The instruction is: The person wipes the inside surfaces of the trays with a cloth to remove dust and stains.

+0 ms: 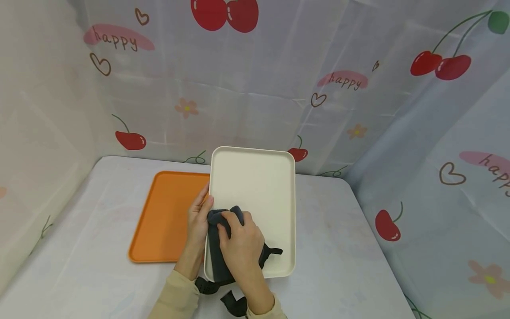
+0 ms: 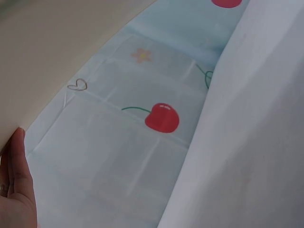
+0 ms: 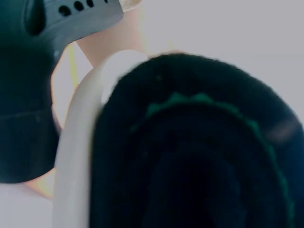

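A cream rectangular tray (image 1: 255, 186) is tilted up above the table. My left hand (image 1: 196, 226) holds it by its left edge, with the thumb at the rim and fingers behind; the left wrist view shows fingertips against the tray's underside (image 2: 57, 47). In my right hand (image 1: 241, 248) a dark grey cloth (image 1: 217, 257) is bunched between thumb and fingers, lying against the tray's lower left part. Up close in the right wrist view, the cloth (image 3: 190, 80) shows green edge stitching and overhangs the pale tray rim (image 3: 76, 152).
An orange tray (image 1: 169, 217) lies flat on the white-covered table (image 1: 330, 243), partly hidden behind the cream one. Cherry-printed curtains (image 1: 255, 88) hang behind and at the sides. A black wrist strap (image 1: 235, 305) is at my right wrist.
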### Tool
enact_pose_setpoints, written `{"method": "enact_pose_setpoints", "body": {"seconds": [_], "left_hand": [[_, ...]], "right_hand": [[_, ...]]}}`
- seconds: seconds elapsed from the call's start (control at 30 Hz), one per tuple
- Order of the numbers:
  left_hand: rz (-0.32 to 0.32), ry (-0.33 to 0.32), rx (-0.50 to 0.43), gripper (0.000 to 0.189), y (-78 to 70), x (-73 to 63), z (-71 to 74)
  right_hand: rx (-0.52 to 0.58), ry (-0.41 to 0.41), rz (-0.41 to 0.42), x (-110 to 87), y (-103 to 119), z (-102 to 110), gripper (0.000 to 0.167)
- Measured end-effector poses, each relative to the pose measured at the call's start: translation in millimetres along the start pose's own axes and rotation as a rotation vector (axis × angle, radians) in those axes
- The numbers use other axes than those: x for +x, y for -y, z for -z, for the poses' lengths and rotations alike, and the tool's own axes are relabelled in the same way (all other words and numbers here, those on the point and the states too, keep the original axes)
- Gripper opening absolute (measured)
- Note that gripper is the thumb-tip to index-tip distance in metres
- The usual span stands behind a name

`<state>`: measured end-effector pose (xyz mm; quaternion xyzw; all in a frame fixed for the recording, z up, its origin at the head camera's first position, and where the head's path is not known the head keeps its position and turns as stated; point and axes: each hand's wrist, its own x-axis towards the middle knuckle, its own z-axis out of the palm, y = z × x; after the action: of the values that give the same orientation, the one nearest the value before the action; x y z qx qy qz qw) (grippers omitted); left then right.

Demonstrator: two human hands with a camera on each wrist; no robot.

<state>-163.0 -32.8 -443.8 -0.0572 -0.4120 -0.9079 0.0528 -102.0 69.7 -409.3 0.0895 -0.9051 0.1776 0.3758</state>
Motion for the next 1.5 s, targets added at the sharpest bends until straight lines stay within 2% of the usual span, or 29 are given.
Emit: {"method": "enact_pose_setpoints", "body": {"seconds": [0.23, 0.43, 0.63, 0.83, 1.1, 1.5], "left_hand": [[-0.003, -0.032, 0.029, 0.047, -0.6, 1.3, -0.6], [-0.011, -0.011, 0.057, 0.047, 0.8, 1.3, 0.0], [0.019, -0.010, 0.027, 0.048, 1.6, -0.1, -0.8], [0.030, -0.019, 0.065, 0.049, 3.2, 0.3, -0.5], [-0.009, -0.035, 0.088, 0.048, 1.2, 1.8, 3.4], [-0.022, -0.050, 0.085, 0.049, -1.4, 5.5, 8.4]], "right_hand": [[0.015, -0.002, 0.003, -0.8, -1.4, -1.2, 0.029], [0.025, -0.019, -0.015, -1.2, -5.7, -1.1, 0.031], [0.013, -0.021, -0.035, -0.5, -10.8, 1.9, 0.031], [0.000, -0.015, -0.061, 0.3, -17.8, 5.9, 0.031], [-0.023, -0.050, -0.124, 0.9, -39.8, 10.5, 0.032], [-0.101, -0.045, -0.289, 1.6, -74.3, 21.0, 0.029]]}}
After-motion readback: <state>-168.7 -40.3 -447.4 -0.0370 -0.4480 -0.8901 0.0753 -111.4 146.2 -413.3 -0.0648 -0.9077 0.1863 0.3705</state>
